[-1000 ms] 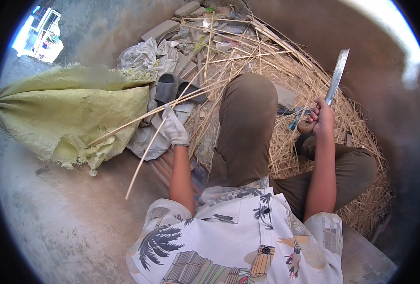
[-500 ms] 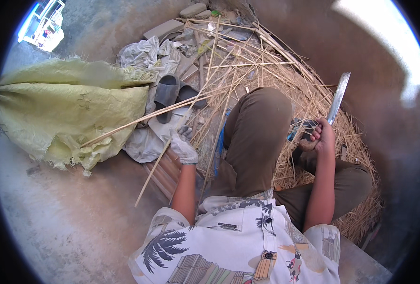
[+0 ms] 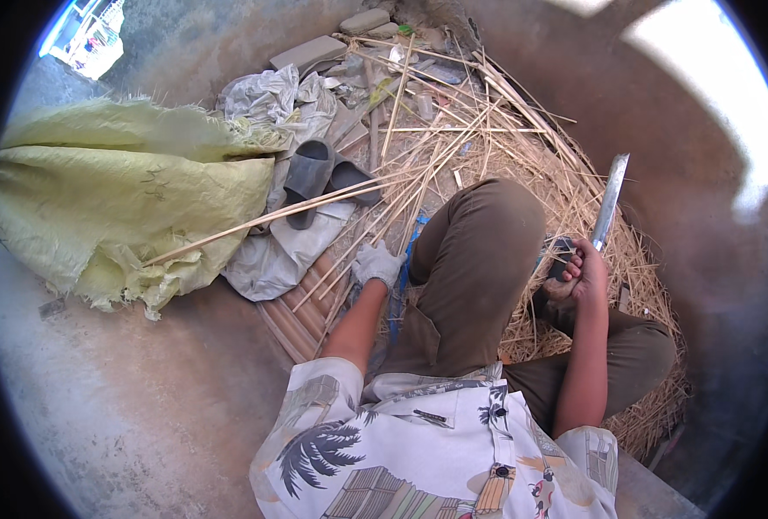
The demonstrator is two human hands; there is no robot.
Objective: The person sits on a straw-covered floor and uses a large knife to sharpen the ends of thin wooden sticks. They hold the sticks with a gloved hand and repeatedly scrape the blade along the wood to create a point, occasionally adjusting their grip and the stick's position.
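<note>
My left hand [image 3: 378, 265], in a pale work glove, lies at the near ends of several thin bamboo strips [image 3: 336, 275], its fingers apart over them. Its fingertips partly hide what lies beneath. My bare right hand [image 3: 584, 272] is closed around the handle of a large knife [image 3: 610, 203], whose long metal blade points up and away. That hand rests beside my bent right leg. Strips and shavings [image 3: 522, 156] cover the ground beyond my knee [image 3: 496, 225].
A yellowish woven sack [image 3: 124, 203] lies at the left, with long strips [image 3: 254, 223] reaching across it. Dark slippers [image 3: 308, 182] rest beside white plastic sheeting [image 3: 280, 259]. Ridged brown tiles [image 3: 302, 311] lie near my left forearm. Bricks [image 3: 308, 54] stand by the far wall.
My left hand has moved right, toward my knee. The strip it held, slanting to the lower left, no longer extends there. My right hand with the knife has shifted slightly.
</note>
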